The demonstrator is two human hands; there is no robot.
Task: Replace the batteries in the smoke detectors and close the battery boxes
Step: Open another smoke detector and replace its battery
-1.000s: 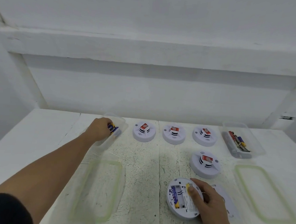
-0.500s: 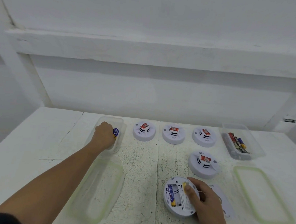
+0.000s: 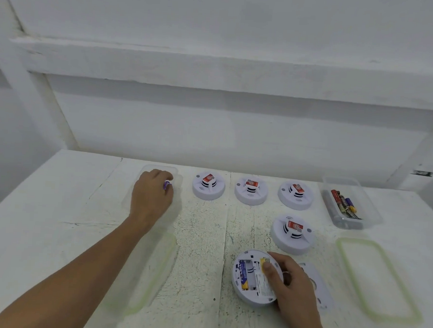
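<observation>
Battery (image 3: 166,185) pinched in left hand (image 3: 152,198) over clear box (image 3: 159,167), right hand (image 3: 290,282) gripping opened detector (image 3: 247,280), hands well apart

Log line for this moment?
left hand: pinches battery at left tub | right hand: grips opened detector | bay: one cell seated | cover: off

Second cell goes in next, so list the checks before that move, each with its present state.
1. Grip of left hand on purple battery: ok.
2. Hold of right hand on open detector: ok.
3. Free slot beside seated battery: ok.
4. Polarity of purple battery: cannot tell.
5. Reach to back cover, lying beside open detector: ok.
</observation>
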